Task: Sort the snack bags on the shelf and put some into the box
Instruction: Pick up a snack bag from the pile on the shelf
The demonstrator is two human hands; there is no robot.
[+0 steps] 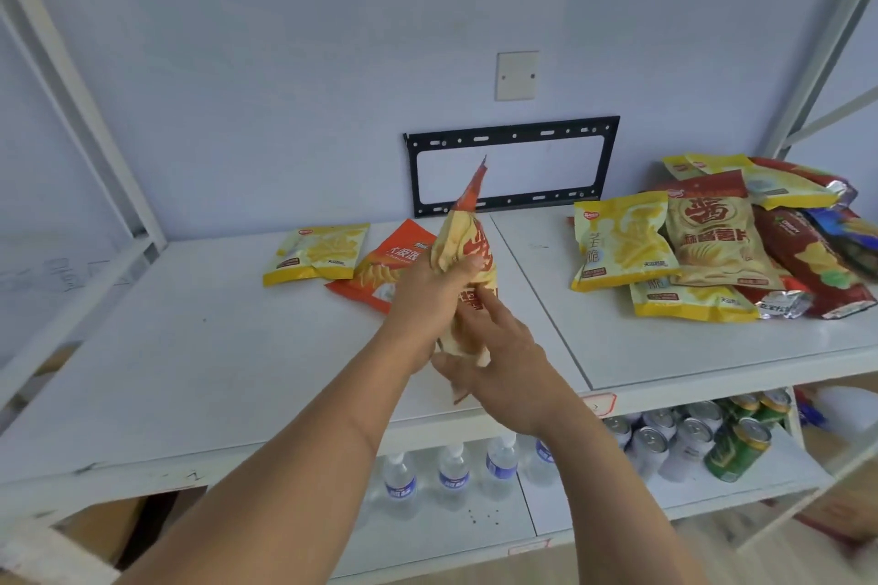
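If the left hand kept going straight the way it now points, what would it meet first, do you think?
Probably the orange snack bag lying on the shelf, just beyond the left hand, which grips the tan snack bag. Depth is unclear, so it might pass above it.

Head camera looks forward and down, close over the white shelf (237, 347).
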